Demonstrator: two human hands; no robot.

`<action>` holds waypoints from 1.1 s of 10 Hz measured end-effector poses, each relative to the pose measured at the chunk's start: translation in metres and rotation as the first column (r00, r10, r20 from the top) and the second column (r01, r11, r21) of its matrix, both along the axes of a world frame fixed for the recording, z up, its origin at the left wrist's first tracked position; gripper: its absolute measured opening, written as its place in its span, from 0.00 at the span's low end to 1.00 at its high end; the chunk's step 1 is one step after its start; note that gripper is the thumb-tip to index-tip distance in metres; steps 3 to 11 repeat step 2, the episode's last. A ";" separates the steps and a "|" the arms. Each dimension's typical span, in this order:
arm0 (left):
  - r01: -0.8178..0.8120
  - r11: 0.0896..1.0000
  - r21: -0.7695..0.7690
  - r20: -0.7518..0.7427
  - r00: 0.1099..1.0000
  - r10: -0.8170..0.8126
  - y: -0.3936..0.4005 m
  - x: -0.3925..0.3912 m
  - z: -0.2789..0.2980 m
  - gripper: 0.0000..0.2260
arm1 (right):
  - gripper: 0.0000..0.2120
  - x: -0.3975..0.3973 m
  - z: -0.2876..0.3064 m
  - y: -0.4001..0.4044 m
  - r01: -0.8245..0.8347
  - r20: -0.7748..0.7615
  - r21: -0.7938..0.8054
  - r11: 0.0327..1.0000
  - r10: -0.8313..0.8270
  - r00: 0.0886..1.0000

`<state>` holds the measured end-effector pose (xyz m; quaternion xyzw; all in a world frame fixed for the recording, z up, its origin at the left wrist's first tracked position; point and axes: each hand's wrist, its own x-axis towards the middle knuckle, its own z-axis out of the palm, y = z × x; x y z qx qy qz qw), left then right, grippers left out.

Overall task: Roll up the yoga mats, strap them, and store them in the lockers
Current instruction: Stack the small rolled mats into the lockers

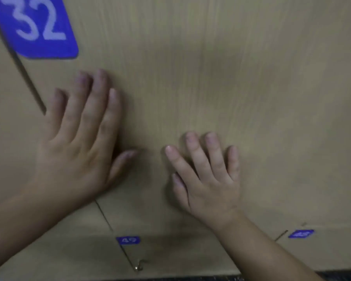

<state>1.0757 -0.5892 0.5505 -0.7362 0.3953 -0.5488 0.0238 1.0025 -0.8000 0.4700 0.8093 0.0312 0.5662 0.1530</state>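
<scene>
A light wooden locker door fills the view, with a blue plate reading 32 in its top left corner. My left hand lies flat on the door, fingers straight and close together, near the door's left edge. My right hand presses flat on the same door lower down and to the right, fingers spread. Neither hand holds anything. No yoga mat or strap is in view.
A dark gap runs along the door's left side. Below are more locker doors with small blue number plates and a small metal key or latch. A dark strip of floor shows at the bottom.
</scene>
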 end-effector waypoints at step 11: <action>0.072 0.996 -0.054 -0.129 0.989 -0.078 0.005 -0.017 0.018 0.30 | 0.24 -0.053 0.047 0.008 -0.188 -0.287 0.231 0.955 0.251 0.925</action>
